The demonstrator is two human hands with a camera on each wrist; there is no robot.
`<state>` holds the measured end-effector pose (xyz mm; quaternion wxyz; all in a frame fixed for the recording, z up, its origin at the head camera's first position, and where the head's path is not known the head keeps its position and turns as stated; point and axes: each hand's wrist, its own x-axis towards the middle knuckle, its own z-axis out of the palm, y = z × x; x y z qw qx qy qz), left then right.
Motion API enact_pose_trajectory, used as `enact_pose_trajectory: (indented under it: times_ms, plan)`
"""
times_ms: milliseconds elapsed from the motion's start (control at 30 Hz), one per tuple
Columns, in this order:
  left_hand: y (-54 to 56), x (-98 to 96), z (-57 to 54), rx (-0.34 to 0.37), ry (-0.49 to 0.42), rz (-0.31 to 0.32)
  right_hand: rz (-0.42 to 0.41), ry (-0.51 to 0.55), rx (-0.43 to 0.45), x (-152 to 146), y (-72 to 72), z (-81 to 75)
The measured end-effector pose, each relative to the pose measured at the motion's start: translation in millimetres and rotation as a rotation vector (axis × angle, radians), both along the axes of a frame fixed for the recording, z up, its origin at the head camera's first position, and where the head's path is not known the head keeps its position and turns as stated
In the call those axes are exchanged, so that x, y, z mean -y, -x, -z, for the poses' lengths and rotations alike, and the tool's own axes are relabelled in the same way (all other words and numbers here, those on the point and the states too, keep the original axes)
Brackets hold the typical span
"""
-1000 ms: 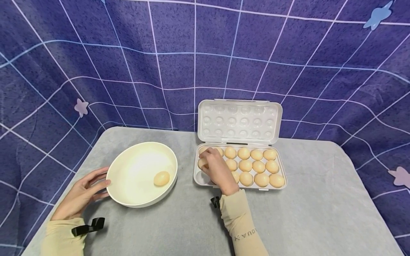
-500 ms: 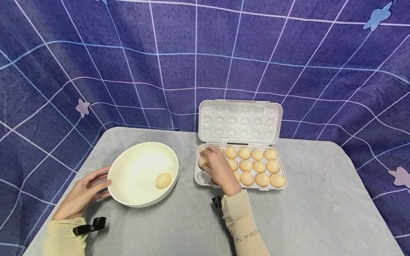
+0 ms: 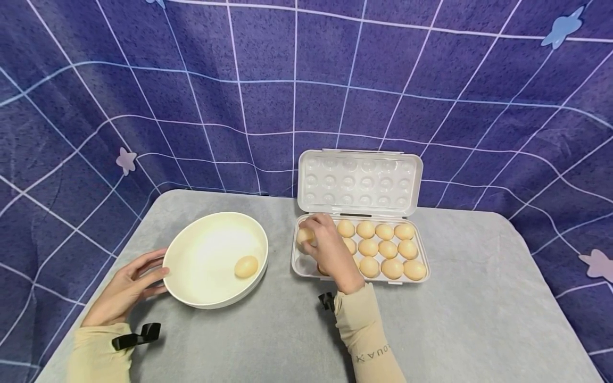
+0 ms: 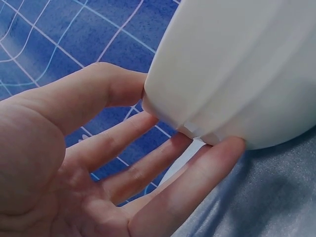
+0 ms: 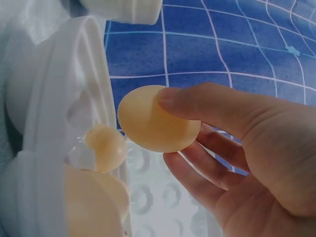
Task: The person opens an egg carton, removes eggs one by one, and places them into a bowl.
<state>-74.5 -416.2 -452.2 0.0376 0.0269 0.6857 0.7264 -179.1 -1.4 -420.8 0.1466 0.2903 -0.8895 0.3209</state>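
Observation:
In the head view, my right hand [image 3: 330,250] is over the left end of a white egg carton [image 3: 359,279], pinching an egg [image 5: 155,118] between thumb and fingers. The right wrist view has this egg raised beside the carton's tray, with other eggs [image 5: 111,148] behind the wall. Several eggs [image 3: 368,248] fill the pockets to the right of my hand. At the left stands a white bowl [image 3: 210,255] with one egg [image 3: 246,266] inside. My left hand [image 3: 124,287] holds the bowl's left side, thumb at the rim and fingers against the outer wall.
The carton's open lid [image 3: 361,183] leans back toward the purple-blue gridded curtain [image 3: 306,96]. Bowl and carton stand apart on a grey tabletop [image 3: 479,298]. Black straps [image 3: 136,336] are worn at the wrists.
My right hand has lifted the egg from the carton's left end, moving slightly up and away from the front. My left hand keeps its hold; the egg in the bowl has shifted a little.

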Motion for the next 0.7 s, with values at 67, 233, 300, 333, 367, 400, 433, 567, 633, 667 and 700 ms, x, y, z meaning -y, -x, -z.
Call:
enact_pose_trajectory:
  times_ms: [67, 233, 300, 333, 367, 400, 433, 567, 633, 667, 700]
  plan:
    - [-0.4, 0.8, 0.5, 0.005, 0.002, -0.008, -0.007, 0.009, -0.007, 1.0, -0.5, -2.0]
    - [-0.9, 2.5, 0.8, 0.017, 0.011, -0.012, -0.035, 0.040, -0.027, 7.8, -3.5, -6.8]
    - [-0.8, 2.6, 0.6, 0.021, 0.012, -0.011, -0.047, 0.045, -0.030, 12.4, -5.9, -8.2]
    - [-0.8, 2.4, 0.3, 0.022, 0.012, -0.011, -0.052, 0.045, -0.031, 15.1, -7.1, -8.9]
    - [-0.7, 2.4, 0.0, 0.023, 0.014, -0.010, -0.059, 0.045, -0.031, 17.9, -8.5, -9.6]
    - [-0.7, 2.2, -0.2, 0.024, 0.017, -0.011, -0.065, 0.046, -0.034, 21.0, -9.9, -10.7]
    - [-0.5, 2.2, -0.5, 0.025, 0.020, -0.013, -0.071, 0.045, -0.035, 24.1, -11.1, -11.7]
    - [0.1, 2.2, -1.3, 0.025, 0.019, -0.007, -0.105, 0.046, -0.022, 37.6, -16.8, -18.0]
    - [0.3, 2.1, -1.5, 0.022, 0.014, -0.003, -0.126, 0.042, -0.020, 45.5, -20.0, -21.1]
    - [0.3, 1.9, -1.5, 0.020, 0.010, -0.001, -0.137, 0.036, -0.015, 49.5, -22.1, -22.6]
    - [0.4, 1.8, -1.3, 0.017, 0.007, 0.001, -0.148, 0.032, -0.010, 53.5, -24.1, -23.6]
